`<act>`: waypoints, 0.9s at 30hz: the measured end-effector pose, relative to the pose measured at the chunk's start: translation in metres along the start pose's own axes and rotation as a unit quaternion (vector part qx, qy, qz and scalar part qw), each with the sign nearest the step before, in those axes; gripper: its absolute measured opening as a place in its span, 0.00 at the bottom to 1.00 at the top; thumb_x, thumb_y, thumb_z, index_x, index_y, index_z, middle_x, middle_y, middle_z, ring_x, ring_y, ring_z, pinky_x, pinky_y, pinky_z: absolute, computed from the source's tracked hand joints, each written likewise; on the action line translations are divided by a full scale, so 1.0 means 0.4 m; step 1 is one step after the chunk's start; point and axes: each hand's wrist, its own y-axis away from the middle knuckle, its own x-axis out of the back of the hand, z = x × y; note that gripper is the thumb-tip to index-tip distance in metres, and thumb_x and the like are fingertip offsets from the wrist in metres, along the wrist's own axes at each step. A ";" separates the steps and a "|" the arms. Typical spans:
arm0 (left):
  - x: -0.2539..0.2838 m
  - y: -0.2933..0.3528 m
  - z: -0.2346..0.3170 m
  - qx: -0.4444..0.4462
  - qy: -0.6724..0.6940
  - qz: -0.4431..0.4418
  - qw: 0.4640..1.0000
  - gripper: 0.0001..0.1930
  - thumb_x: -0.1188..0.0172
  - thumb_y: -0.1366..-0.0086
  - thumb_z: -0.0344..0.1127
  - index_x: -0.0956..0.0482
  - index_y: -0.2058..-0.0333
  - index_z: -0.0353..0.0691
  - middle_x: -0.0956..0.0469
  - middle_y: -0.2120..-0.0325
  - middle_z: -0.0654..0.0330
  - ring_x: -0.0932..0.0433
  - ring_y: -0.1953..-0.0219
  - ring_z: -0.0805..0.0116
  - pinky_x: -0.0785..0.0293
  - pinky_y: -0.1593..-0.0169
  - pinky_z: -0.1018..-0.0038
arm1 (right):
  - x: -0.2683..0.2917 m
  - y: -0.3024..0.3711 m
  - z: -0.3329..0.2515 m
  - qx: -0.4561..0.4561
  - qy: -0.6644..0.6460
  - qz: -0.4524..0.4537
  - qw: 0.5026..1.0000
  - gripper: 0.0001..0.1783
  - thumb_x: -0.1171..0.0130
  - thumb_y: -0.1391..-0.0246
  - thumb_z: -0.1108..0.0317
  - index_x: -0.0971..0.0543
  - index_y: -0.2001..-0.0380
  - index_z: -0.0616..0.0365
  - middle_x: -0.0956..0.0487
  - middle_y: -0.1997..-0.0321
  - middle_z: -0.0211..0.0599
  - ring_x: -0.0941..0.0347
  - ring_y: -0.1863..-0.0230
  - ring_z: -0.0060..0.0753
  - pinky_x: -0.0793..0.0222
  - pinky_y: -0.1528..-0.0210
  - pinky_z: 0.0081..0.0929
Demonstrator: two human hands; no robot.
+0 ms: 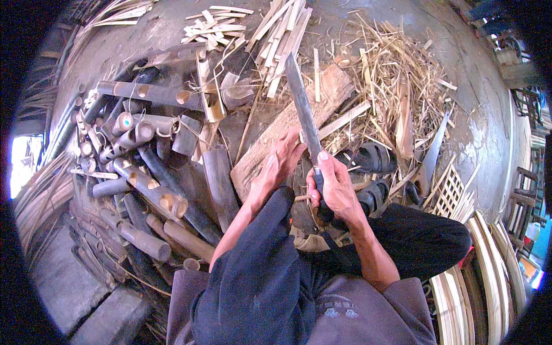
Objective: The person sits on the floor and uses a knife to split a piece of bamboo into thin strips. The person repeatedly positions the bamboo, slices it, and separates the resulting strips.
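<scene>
My right hand (339, 187) is closed around the dark handle of a machete (305, 106), whose long straight blade points away and slightly left. Left of the blade, my left hand (279, 158) has its fingers bent together at the end of a pale bamboo strip (346, 119). This strip runs behind the blade to the right, and the fingers partly hide its near end. Beneath them lies a thick, rough wooden block (330, 86), slanting from near left to far right. The blade crosses over the block and the strip.
Cut bamboo tubes (152, 190) are heaped on the left. Pale strips (282, 37) lie at the far side. Shavings (397, 75) cover the floor at right, near a handsaw (431, 155), dark sandals (374, 158) and a woven lattice (451, 190). Split lengths (489, 270) lie lower right.
</scene>
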 end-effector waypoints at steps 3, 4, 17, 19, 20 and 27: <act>-0.009 0.001 -0.018 -0.017 0.003 0.015 1.000 0.13 0.44 0.40 0.25 0.29 0.55 0.37 0.25 0.64 0.47 0.26 0.58 0.44 0.29 0.56 0.60 | -0.003 0.000 0.001 -0.003 -0.006 -0.004 1.000 0.28 0.62 0.35 0.42 0.33 0.72 0.58 0.32 0.83 0.29 0.37 0.87 0.20 0.38 0.85 0.21; -0.012 -0.001 -0.022 -0.028 0.004 0.018 0.999 0.13 0.44 0.40 0.25 0.29 0.55 0.37 0.25 0.63 0.46 0.26 0.58 0.44 0.29 0.56 0.60 | -0.002 0.000 0.000 -0.005 -0.007 -0.002 1.000 0.28 0.62 0.35 0.42 0.33 0.72 0.58 0.32 0.83 0.29 0.37 0.87 0.20 0.38 0.85 0.21; -0.028 -0.003 -0.045 -0.028 -0.016 0.012 0.999 0.14 0.43 0.40 0.25 0.30 0.55 0.37 0.25 0.64 0.46 0.25 0.59 0.43 0.28 0.58 0.58 | -0.005 0.001 0.000 -0.006 0.027 0.016 0.999 0.26 0.63 0.34 0.43 0.34 0.71 0.57 0.32 0.83 0.28 0.36 0.87 0.19 0.39 0.85 0.20; -0.015 0.002 -0.021 0.006 -0.002 0.013 1.000 0.14 0.43 0.40 0.25 0.30 0.55 0.38 0.25 0.65 0.46 0.25 0.60 0.43 0.28 0.59 0.58 | -0.014 0.005 -0.005 -0.007 0.027 0.015 0.999 0.26 0.63 0.34 0.44 0.34 0.70 0.57 0.32 0.83 0.28 0.36 0.87 0.19 0.39 0.85 0.20; -0.008 0.004 -0.010 0.021 -0.005 0.006 1.000 0.14 0.43 0.40 0.25 0.30 0.55 0.38 0.25 0.66 0.46 0.25 0.61 0.43 0.28 0.59 0.58 | -0.019 0.008 -0.011 -0.009 0.025 0.017 1.000 0.25 0.63 0.34 0.44 0.34 0.70 0.57 0.32 0.83 0.28 0.36 0.87 0.18 0.39 0.85 0.20; -0.013 0.000 -0.008 -0.009 0.000 -0.002 1.000 0.13 0.44 0.39 0.26 0.30 0.56 0.39 0.24 0.65 0.46 0.24 0.61 0.45 0.28 0.61 0.59 | -0.016 0.009 0.000 -0.001 0.024 0.025 0.999 0.21 0.62 0.33 0.49 0.30 0.63 0.56 0.34 0.83 0.24 0.38 0.86 0.15 0.40 0.85 0.17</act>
